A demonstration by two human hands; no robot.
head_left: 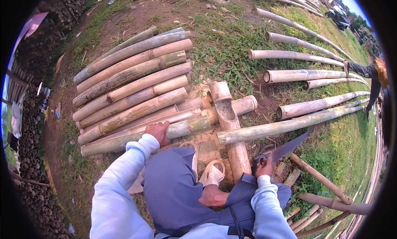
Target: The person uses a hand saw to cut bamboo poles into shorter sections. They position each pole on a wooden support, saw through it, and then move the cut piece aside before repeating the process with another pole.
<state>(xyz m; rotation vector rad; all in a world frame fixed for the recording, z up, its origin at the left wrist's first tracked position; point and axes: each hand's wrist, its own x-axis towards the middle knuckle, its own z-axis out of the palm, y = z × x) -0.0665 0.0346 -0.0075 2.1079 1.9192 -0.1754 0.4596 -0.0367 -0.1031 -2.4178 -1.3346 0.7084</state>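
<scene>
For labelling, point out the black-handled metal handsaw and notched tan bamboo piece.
Black-handled metal handsaw (288,149), head view: mid-blade.
Notched tan bamboo piece (238,157), head view: lower part.

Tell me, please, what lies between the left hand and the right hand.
Between the left hand and the right hand, the head view shows the sandalled feet and a notched bamboo log.

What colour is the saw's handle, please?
The handle looks black; the head view shows it best.
</scene>
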